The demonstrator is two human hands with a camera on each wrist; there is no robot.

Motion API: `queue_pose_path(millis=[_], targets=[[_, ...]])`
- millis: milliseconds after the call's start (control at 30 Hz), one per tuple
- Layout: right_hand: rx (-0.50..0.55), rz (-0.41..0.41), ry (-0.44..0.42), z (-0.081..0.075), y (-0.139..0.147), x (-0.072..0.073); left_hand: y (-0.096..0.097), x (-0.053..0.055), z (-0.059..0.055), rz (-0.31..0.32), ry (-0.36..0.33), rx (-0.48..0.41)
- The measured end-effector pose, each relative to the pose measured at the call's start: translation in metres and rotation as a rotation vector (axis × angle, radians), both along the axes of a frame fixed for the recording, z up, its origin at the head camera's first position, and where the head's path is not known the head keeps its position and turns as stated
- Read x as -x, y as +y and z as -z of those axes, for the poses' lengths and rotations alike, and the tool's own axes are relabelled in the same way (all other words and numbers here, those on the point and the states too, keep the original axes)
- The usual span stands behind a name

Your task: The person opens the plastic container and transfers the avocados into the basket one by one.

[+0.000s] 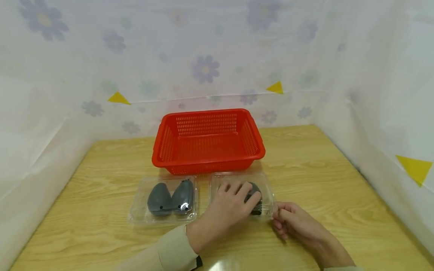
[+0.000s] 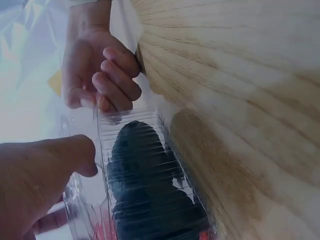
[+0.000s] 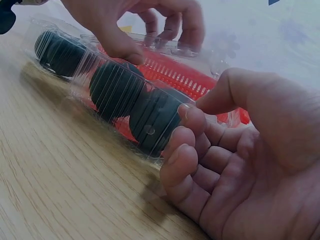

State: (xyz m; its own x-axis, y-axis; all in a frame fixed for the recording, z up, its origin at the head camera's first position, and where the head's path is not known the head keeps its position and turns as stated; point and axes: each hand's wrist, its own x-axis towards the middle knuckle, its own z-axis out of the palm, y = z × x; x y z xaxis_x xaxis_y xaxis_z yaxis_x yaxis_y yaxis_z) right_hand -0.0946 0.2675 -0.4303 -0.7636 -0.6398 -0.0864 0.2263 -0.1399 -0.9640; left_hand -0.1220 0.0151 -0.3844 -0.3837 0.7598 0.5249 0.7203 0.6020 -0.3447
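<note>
A clear plastic clamshell box (image 1: 269, 188) with dark grey-green, avocado-shaped things (image 3: 116, 90) inside sits on the table, its lid down. My left hand (image 1: 227, 207) rests across the top of this box, fingers spread over the lid and thumb at the front edge. At the box's right front corner, my right hand (image 1: 300, 226) pinches the clear rim between thumb and forefinger, the other fingers curled. My left hand hides part of the contents. Beside it on the left stands a similar clear box (image 1: 138, 209) with two dark pear-shaped pieces (image 1: 159, 199).
A red plastic basket (image 1: 207, 165) with slotted walls stands just behind both boxes, nothing visible in it. The wooden table (image 1: 101, 192) is enclosed by pale flowered sheeting (image 1: 162, 86) at the back and white sheeting at the sides, with yellow triangles (image 1: 414, 168) on it.
</note>
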Motion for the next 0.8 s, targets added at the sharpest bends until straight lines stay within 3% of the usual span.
queue_pose_path(millis=[100, 233, 633, 800], targets=[[0.005, -0.003, 0.015, -0.001, 0.000, 0.001, -0.009, -0.002, -0.001, -0.108, -0.087, 0.008], [0.017, -0.013, 0.022, 0.001, 0.000, 0.002, -0.015, -0.003, 0.002, -0.195, -0.120, 0.002], [-0.008, 0.003, 0.010, 0.001, 0.000, 0.000, -0.017, -0.004, -0.003, -0.240, -0.073, 0.100], [-0.007, 0.017, 0.038, 0.002, 0.000, -0.001, -0.024, 0.003, -0.016, -0.206, -0.061, 0.032]])
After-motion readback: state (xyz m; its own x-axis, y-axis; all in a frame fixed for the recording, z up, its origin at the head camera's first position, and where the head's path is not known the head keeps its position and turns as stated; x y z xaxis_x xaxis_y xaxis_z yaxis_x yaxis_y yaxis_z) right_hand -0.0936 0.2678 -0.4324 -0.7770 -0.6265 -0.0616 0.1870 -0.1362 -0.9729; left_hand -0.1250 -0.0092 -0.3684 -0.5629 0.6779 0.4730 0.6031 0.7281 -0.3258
